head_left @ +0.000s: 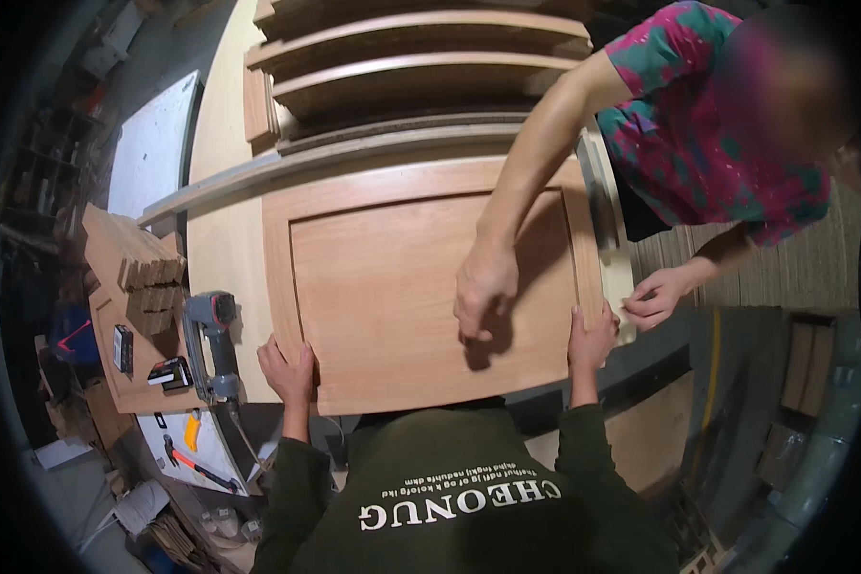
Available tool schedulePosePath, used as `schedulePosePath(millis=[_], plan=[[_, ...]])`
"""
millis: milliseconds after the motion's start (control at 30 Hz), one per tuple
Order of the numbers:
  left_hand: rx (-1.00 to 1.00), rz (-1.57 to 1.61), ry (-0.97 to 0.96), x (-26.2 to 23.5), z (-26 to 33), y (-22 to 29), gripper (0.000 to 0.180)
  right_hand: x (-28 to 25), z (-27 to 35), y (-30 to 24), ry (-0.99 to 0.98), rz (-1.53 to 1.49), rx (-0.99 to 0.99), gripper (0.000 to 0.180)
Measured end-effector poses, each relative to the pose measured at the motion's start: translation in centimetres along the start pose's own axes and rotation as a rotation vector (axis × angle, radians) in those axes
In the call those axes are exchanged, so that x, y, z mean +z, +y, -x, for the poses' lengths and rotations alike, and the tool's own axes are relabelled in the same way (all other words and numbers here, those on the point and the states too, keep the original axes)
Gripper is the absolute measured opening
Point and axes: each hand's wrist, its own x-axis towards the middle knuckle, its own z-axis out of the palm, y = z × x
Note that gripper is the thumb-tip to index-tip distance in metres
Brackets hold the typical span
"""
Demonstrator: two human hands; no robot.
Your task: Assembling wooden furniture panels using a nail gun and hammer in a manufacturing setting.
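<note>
A framed wooden cabinet door [392,297] lies flat on the workbench in front of me. My left hand [289,371] grips its left edge near the front corner, thumb on top of the frame. On the opposite edge, my right hand [593,342] holds the door the same way; the undersides of both grips are hidden. A co-worker in a patterned shirt leans in from the right. One of that person's hands [488,287] hovers over or touches the panel, fingers bent down. Their other hand [656,297] is just beyond the door's right edge.
A wooden rail [354,158] runs along the door's far side, with stacked wooden panels [430,81] behind it. Left of me are a nail gun [218,344], small boxes [170,371], a hammer [201,467], a yellow-handled tool [192,430] and a stack of wood strips [143,273].
</note>
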Motion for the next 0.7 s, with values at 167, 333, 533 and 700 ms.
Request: schedulePosePath(millis=[167, 333, 533, 700], plan=[[-0.022, 0.009, 0.017, 0.0, -0.7, -0.3, 0.052, 1.0, 0.2, 4.5, -0.115, -0.117, -0.024, 0.066], [0.004, 0.002, -0.022, 0.0, -1.1, -0.7, 0.054, 1.4, 1.4, 8.5, -0.155, 0.135, -0.136, 0.065], [-0.039, 0.016, -0.094, -0.5, -0.6, -0.3, 0.061, 1.2, 4.0, 8.2, -0.081, 0.197, -0.229, 0.063], [0.131, 0.049, -0.108, -1.7, 0.7, -1.1, 0.076, -0.1, 5.6, 6.5, 0.091, -0.057, -0.2, 0.067]])
